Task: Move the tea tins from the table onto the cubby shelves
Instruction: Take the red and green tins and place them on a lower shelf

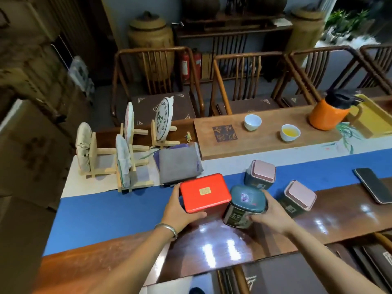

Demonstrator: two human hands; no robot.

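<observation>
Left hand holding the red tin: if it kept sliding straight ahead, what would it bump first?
Probably the folded grey cloth, lying just beyond the red tin that the left hand grips. Depth is hard to judge.

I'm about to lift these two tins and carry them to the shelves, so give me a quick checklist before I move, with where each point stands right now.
1. Left hand grips the red tin at its near left corner: ok.
2. Right hand holds the dark green tin, fingers round its far side: ok.
3. Dark green tin level: not ok, it is tilted and leans against the red tin.
4. Lids seated on both held tins: ok, as far as this view shows.
5. The two pink-lidded tins stand apart from the hands: ok.
6. Free path to the cubby shelves: cannot tell, no shelves in view.
</observation>
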